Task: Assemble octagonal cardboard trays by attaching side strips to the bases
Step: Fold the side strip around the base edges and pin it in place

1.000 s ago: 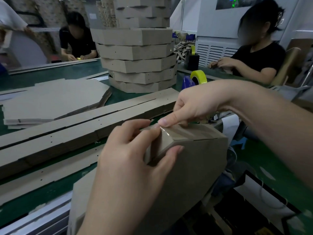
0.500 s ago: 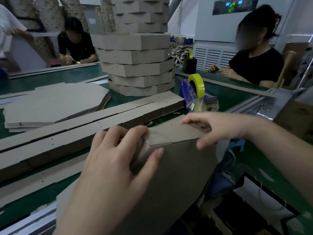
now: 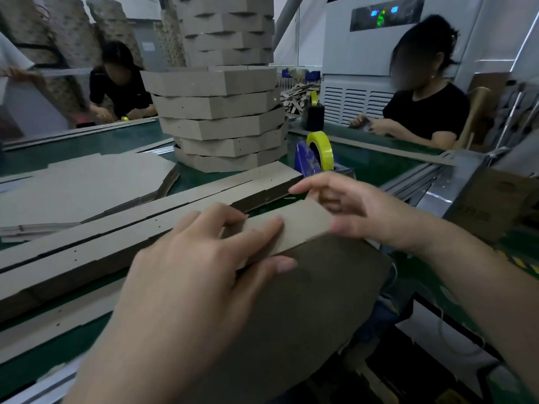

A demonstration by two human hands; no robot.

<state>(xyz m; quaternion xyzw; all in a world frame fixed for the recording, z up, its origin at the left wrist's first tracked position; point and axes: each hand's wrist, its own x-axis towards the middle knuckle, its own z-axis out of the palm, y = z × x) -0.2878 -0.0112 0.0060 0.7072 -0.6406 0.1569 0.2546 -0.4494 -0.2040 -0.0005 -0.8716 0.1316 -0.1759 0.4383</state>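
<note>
Done: stacked trays;
Now: our left hand fingers pinch side strip; right hand fingers spread;
Left: flat bases.

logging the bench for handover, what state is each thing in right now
tray, tilted, gripped at a corner by the left hand
side strip, folded up along the tray's edge
right hand, at the strip's end, grip unclear
finished trays, stacked
flat bases, piled flat
loose strips, lying flat side by side
tape roll, upright on its dispenser
</note>
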